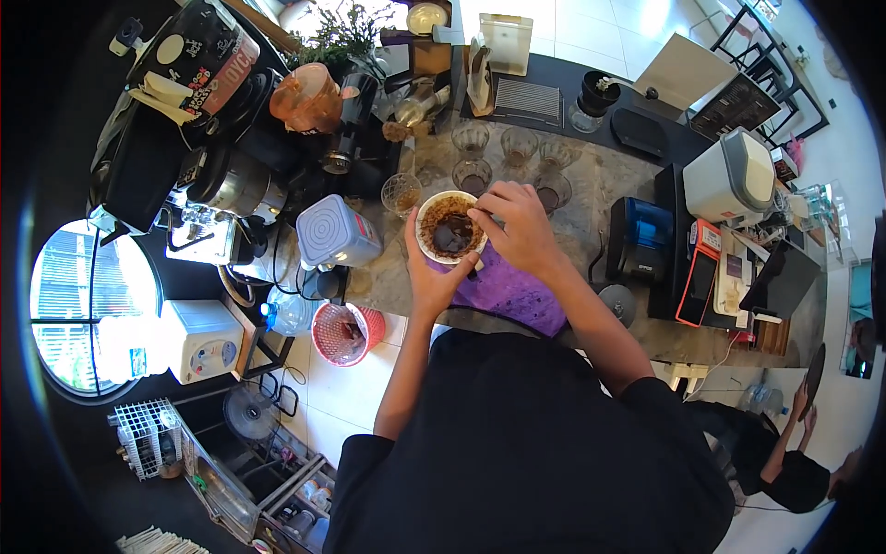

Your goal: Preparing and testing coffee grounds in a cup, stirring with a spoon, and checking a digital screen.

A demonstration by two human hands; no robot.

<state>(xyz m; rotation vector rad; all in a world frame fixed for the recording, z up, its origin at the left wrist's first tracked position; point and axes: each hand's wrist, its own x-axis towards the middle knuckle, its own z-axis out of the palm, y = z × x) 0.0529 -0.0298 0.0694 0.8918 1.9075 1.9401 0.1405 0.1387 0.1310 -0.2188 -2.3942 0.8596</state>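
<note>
A white cup (452,233) holds dark brown liquid, with wet coffee grounds stuck around its inner wall. My left hand (434,282) wraps around the cup's near left side and keeps it above the counter. My right hand (519,226) is at the cup's right rim, thumb and fingers pinched together; whatever they may grip is hidden. Under my hands lies a purple cloth (521,295) at the counter's near edge. Just beyond the cup stand several clear glasses (520,145), some with dark liquid. A patterned glass (401,195) with brown contents sits left of the cup.
Left are a lidded pale container (338,233), a grinder (245,182) and a copper-coloured vessel (306,98). A pink bin (347,334) stands on the floor. At right are a blue-black device (641,238) and white bin (729,175). Another person (798,475) appears lower right.
</note>
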